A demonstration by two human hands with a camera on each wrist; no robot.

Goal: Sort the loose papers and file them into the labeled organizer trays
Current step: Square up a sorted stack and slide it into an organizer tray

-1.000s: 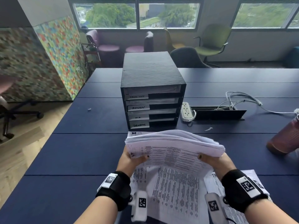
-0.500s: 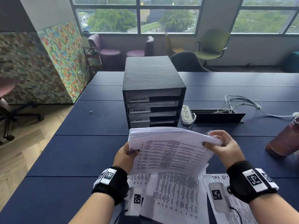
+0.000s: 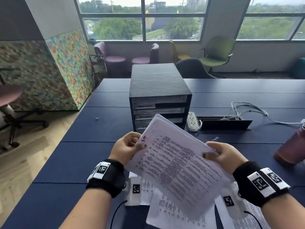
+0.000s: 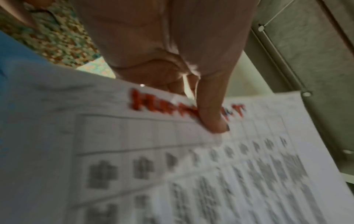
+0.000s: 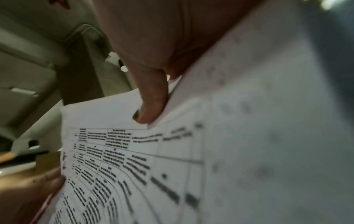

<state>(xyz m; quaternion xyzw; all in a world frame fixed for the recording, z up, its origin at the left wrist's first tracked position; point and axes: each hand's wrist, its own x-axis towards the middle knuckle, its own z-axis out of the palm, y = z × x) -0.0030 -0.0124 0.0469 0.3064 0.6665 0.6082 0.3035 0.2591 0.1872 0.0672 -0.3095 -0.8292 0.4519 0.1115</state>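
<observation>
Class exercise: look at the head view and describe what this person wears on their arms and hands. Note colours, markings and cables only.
Each wrist carries a black fabric wristband with white tags printed with black square codes. A white wrist camera, also code-marked, hangs under each wrist and trails a thin black cable. The forearms are sleeveless. Left hand and right hand have dark-painted nails.

Navy table [image 3: 69, 156]: black organizer [image 3: 159, 90], power strip [image 3: 192, 121], loose sheets [image 3: 166, 210], bottle [image 3: 292, 147].

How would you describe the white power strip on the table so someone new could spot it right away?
Start at the black organizer standing in the middle of the blue table. Just to its right lies the power strip, beside the open cable hatch. It is the only white slab with sockets there.
</observation>
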